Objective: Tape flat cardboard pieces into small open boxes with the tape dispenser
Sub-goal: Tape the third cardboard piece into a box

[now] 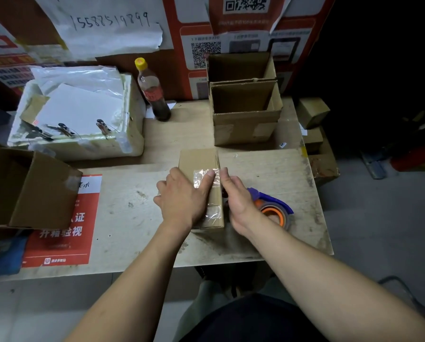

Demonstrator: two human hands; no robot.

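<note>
**Pressing the tape down on a small box**

Smoothing clear tape point(204, 174) over the seam, the left hand point(182, 196) lies flat on the cardboard box point(198, 160), fingers straight, to hold it steady on the bench point(132, 208). The right hand point(238, 196), fingers loosely extended, presses the box's side just beside the left fingertips. The tape dispenser point(274, 209) rests behind the right fingers, within easy reach.

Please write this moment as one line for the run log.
step: smoothing tape | left hand: pressing on cardboard box | right hand: flat against box side | tape dispenser: on table, not held
</note>
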